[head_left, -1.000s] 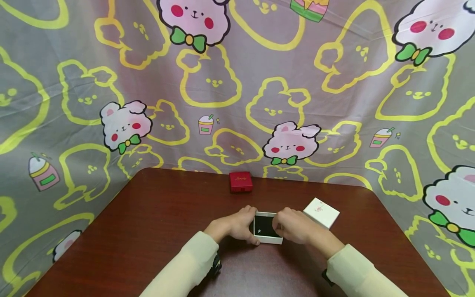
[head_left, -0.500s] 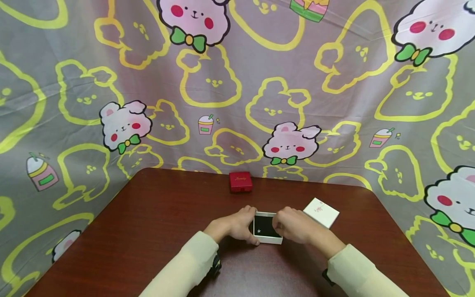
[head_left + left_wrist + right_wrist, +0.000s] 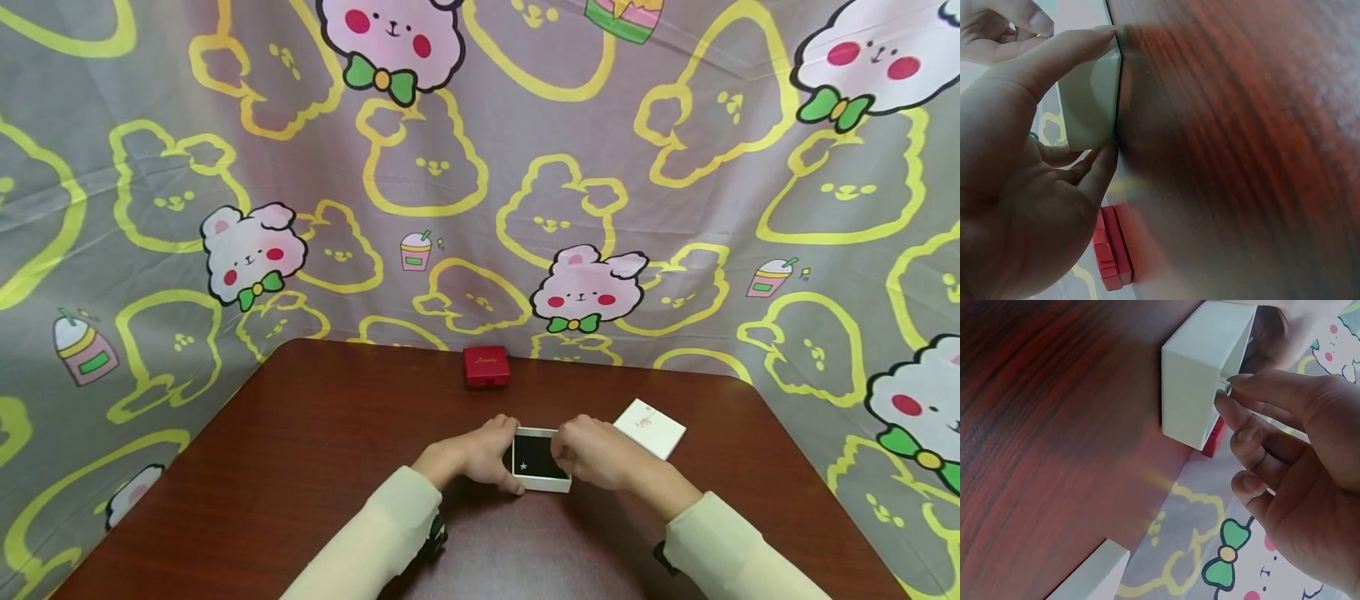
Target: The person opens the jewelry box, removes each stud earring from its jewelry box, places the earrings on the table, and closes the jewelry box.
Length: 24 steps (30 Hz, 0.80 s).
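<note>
Hardly anything has moved since half a second ago; only the right sleeve sits a touch farther right. Leftmost at the bench, the left hand grips the left end of a lidless white box, thumb on the near wall, fingers on the far one. Behind, well apart, stands a closed red box with gold lettering. Inside the white box, a small star-shaped piece shows near the black insert's left front corner. Next, the right hand pinches a tiny silvery piece between two fingertips at the box's opening. Farthest right lies a white lid with red print
</note>
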Each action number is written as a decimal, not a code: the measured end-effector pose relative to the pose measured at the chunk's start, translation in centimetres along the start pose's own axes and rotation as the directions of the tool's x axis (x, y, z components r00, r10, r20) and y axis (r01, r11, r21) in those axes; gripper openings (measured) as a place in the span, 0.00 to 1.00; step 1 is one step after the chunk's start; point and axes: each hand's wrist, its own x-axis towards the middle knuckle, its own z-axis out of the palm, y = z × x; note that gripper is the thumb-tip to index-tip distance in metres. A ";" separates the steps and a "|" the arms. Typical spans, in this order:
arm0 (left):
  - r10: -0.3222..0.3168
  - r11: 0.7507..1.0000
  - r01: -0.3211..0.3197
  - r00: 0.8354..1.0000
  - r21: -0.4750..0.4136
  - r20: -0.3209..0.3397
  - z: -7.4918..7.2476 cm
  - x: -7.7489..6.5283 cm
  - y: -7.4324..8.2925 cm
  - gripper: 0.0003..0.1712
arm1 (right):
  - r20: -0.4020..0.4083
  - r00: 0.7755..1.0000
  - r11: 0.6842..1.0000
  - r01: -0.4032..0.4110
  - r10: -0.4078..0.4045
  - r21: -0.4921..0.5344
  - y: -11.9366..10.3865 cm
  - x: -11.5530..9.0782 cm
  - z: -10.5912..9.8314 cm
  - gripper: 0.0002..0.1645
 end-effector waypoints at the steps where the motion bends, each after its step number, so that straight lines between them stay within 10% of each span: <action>1: 0.000 1.000 0.000 1.000 0.000 0.000 0.0 0.0 0.0 0.50 | -0.001 1.000 1.000 0.001 -0.001 0.001 0.0 0.0 0.0 0.12; 24: -0.012 1.000 0.012 1.000 0.001 -0.001 0.1 0.2 -0.1 0.47 | -0.044 0.998 0.999 0.034 -0.035 -0.017 -0.8 -0.4 -0.9 0.14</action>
